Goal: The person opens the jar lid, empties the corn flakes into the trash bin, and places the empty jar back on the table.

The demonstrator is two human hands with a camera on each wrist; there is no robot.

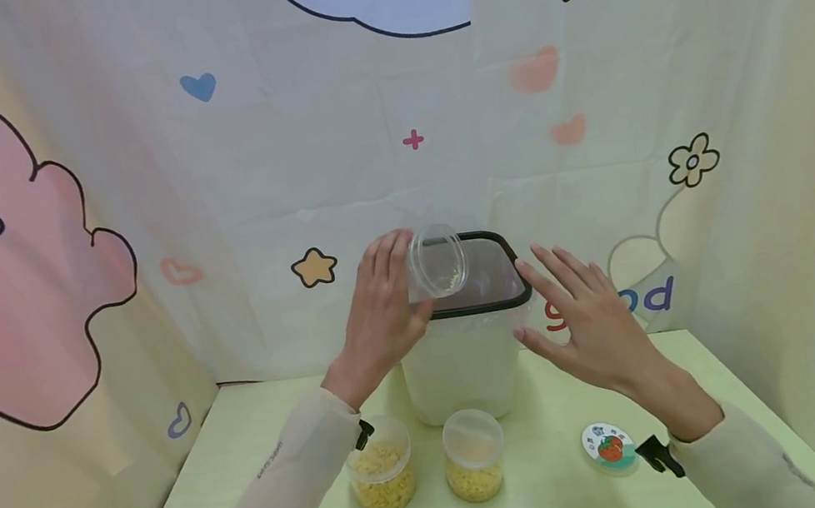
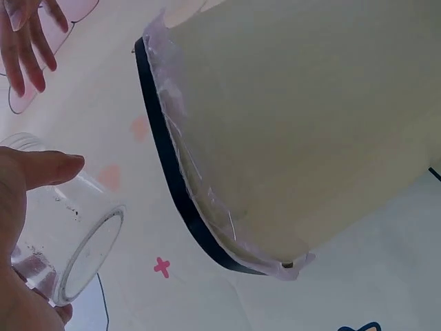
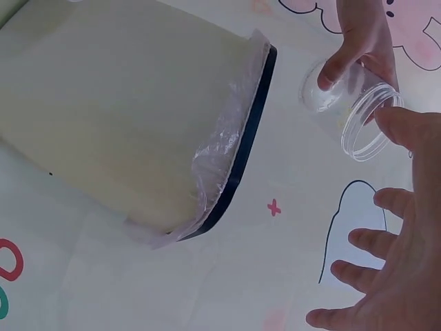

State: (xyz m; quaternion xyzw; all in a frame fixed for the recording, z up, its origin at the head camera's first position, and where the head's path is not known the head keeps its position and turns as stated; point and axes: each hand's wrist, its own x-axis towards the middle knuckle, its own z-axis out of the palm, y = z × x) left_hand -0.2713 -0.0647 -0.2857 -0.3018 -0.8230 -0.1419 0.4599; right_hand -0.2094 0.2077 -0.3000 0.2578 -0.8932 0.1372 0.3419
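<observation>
A grip is being formed by the left hand (image 1: 385,298), which is being held raised to the left of the right hand (image 1: 597,325); the left fingers (image 1: 381,259) are being laid close together, and the left thumb (image 2: 55,169) is being set opposite them. Behind that hand, the left wrist (image 1: 346,378) and left sleeved forearm (image 1: 289,477) are being slanted forward and inward. The right hand is being held raised, the right fingers (image 3: 355,276) being spread apart and nearly straightened, the right thumb (image 3: 406,127) being parted from them. Behind it, the right wrist (image 1: 684,403) and right sleeved forearm (image 1: 752,462) are being angled inward, and a gap is being left between the two hands
</observation>
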